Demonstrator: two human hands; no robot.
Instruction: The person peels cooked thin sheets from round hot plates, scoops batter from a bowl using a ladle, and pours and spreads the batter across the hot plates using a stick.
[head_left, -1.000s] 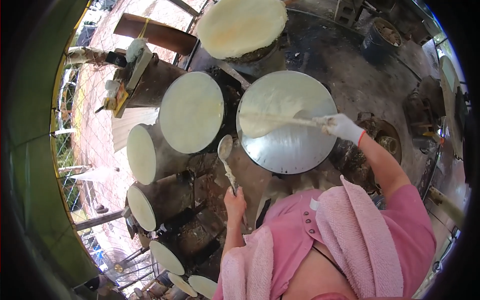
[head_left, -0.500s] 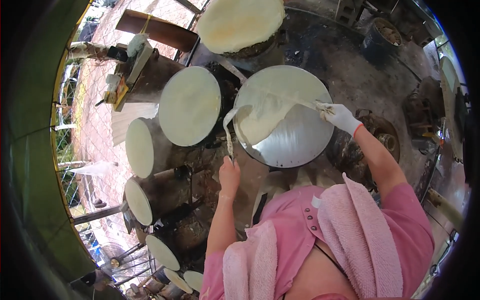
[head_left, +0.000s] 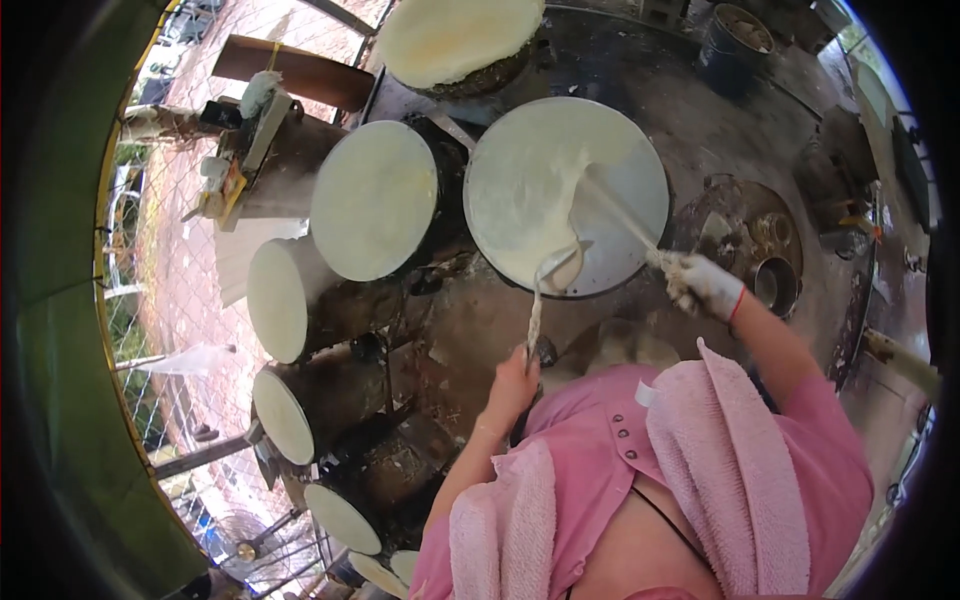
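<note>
A round griddle (head_left: 628,255) lies in front of me. Pale wet batter (head_left: 515,180) coats its left and far parts, and bare metal shows on the right. Bare fingers of my left hand (head_left: 513,388) are wrapped round the batter-smeared handle of a ladle (head_left: 562,268). The ladle's bowl is at the griddle's near rim, beside the batter's edge. In a white glove with a red cuff, my right hand (head_left: 706,285) is closed round a long, thin spreading stick (head_left: 622,215). Its far end reaches the batter; whether it is pressed down, I cannot tell.
More batter-covered round plates curve along the left, the nearest being a large griddle (head_left: 375,200). Another with a yellowish sheet (head_left: 455,40) stands at the far side. A drum top with a metal pot (head_left: 775,285) is right of my glove. A bucket (head_left: 738,45) stands far right.
My left hand and the ladle have moved right, from the griddle's left side to its near rim. The right hand has come nearer and rightward. Batter now covers the griddle's near left.
</note>
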